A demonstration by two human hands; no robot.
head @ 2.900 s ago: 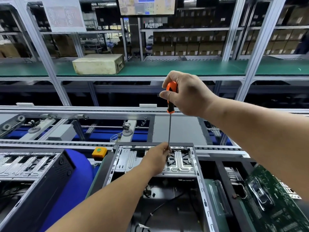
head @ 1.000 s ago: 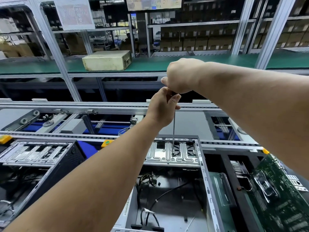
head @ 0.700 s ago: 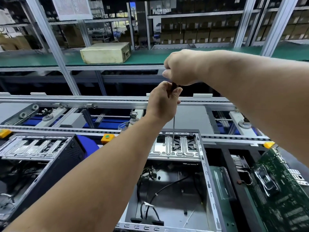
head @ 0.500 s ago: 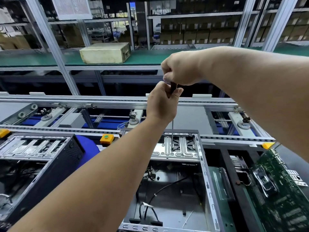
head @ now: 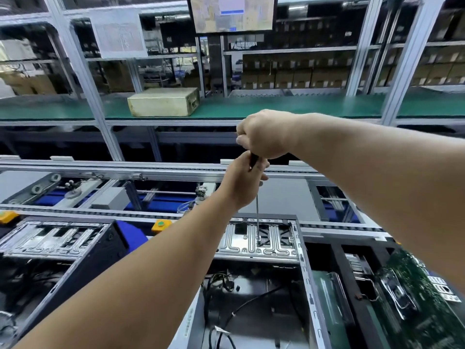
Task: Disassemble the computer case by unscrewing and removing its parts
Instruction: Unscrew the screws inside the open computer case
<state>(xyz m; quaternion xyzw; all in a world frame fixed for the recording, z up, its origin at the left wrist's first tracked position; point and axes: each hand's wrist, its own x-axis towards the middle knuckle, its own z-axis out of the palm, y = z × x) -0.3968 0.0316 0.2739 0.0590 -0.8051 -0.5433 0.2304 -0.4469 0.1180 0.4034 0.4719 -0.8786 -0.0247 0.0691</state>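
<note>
Right hand [head: 264, 133] grips screwdriver [head: 257, 210] handle from above; left hand [head: 242, 182] wraps it just below. Shaft upright, tip on a screw [head: 258, 238] in open case's [head: 305, 280] metal plate [head: 254, 241]. Green board [head: 427, 311] at right.

No text, label, brand or number is legible. The white printed sheet [head: 118, 34] hanging on the aluminium rack and the overhead flat monitor screen [head: 232, 12] both carry content too blurred to read.
</note>
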